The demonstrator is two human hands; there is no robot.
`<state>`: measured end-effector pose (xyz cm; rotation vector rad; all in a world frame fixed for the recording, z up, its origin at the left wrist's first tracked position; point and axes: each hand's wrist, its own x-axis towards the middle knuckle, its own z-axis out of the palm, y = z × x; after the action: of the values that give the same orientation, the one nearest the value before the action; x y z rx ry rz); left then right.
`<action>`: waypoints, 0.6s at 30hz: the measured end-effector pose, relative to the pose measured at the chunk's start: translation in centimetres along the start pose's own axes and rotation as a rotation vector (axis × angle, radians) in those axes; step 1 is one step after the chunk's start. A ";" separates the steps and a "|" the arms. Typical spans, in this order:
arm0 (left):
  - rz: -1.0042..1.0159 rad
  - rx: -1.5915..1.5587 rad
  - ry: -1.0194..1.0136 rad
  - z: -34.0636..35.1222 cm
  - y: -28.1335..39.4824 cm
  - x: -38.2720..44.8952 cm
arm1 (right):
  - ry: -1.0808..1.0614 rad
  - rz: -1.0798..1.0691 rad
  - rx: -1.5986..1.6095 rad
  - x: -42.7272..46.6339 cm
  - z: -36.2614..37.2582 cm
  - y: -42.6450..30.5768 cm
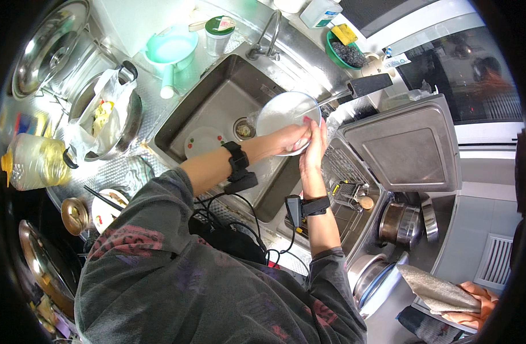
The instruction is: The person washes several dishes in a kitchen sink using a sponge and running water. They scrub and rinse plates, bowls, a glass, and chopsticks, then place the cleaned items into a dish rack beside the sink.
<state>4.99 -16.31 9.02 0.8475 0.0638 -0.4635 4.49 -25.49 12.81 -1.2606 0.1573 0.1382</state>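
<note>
A white bowl (284, 112) with a blue rim and a red mark is tilted over the right side of the steel sink basin (228, 92). My right hand (315, 148) grips it by its near right rim. Across its near side lies my left hand (294, 138), fingers curled against the inner face. Whether those fingers hold something is hidden. Below the bowl, a white plate (205, 144) with red and green motifs lies in the basin beside the drain strainer (244, 129), which holds food scraps. Black straps with small devices circle both wrists.
The faucet (263, 50) stands behind the basin. A black-handled utensil (368, 86) projects rightward beyond the bowl. To the right, a raised metal lid (402, 146) adjoins a compartment with wire racks (346, 191). Left stand a green dipper (170, 47) and a pot (131, 116) holding a bag. Cables (254, 225) hang near my waist.
</note>
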 end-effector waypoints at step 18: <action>0.274 -0.264 0.312 -1.2 2.8 3.0 | -0.021 -0.066 -0.025 -0.4 0.4 0.2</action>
<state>8.99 -14.99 9.49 0.6498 0.2864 -0.0599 4.11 -25.09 12.80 -1.2875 0.0961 0.0971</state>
